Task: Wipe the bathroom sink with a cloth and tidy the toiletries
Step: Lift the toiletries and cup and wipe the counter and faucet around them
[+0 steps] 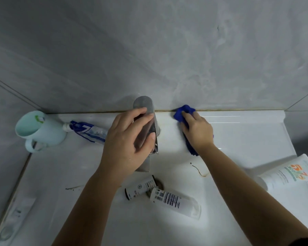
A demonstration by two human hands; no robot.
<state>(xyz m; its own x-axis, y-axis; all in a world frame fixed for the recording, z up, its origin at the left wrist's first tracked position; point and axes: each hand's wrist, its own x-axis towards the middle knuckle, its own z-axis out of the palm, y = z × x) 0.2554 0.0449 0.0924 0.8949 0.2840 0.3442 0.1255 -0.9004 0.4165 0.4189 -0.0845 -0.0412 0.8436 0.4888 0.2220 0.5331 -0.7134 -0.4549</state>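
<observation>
The right hand (pixel 197 129) presses the blue cloth (pixel 184 110) onto the sink's back ledge (pixel 238 125) at the wall, fingers laid close together on top. The cloth bunches out past the fingertips and trails back beneath the wrist. The left hand (pixel 128 139) curls fingers and thumb round the faucet (pixel 143 102).

Dim, cool, flat light. Thin glare streaks cross the glossy white ceramic desk (pixel 220 119) at far right; the chrome faucet (pixel 143 103) throws a soft shadow on the grey wall (pixel 167 50). Edges bow outward; the near-left corner is blurred.
</observation>
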